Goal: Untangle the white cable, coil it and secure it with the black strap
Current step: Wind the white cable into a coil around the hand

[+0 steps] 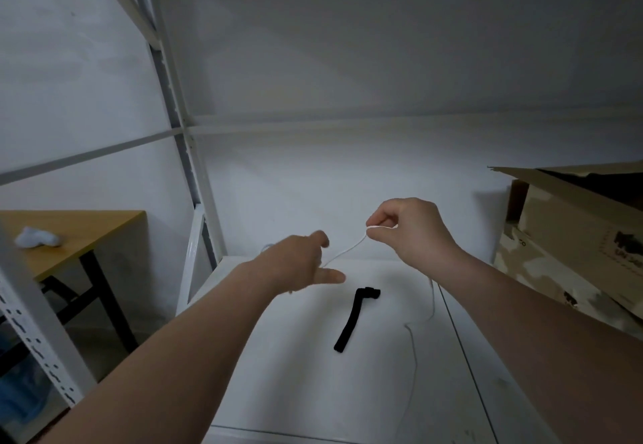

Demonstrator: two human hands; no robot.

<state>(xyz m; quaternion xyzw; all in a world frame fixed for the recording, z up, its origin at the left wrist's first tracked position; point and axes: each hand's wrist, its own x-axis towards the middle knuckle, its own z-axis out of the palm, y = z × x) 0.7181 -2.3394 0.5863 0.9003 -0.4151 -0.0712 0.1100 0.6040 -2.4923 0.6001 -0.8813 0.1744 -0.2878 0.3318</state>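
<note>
Where the slack lies nearest me: the white cable (414, 349) trails loose over the white shelf (295, 374). It is thin and limp, and I judge it light, floppy and apt to slide through a lazy pinch.
Black strap (351, 318): flat on the shelf just left of that slack, touching neither hand, its far end folded over. It looks soft to me and easy to lift by one end.
Left hand (299, 262): over the shelf, thumb out, fingers blurred. The cable runs up to it, but I cannot tell whether it is held.
Right hand (414, 231): raised, fingers (377, 220) pinching the cable at a small bend.
Where to hold: I would grip near one end and feed short loops.
In the way: a cardboard box (570, 234) stands close on the right and the rack upright (167, 95) on the left. A wooden counter (69, 231) with a white wad (36, 237) stands apart at the left.
</note>
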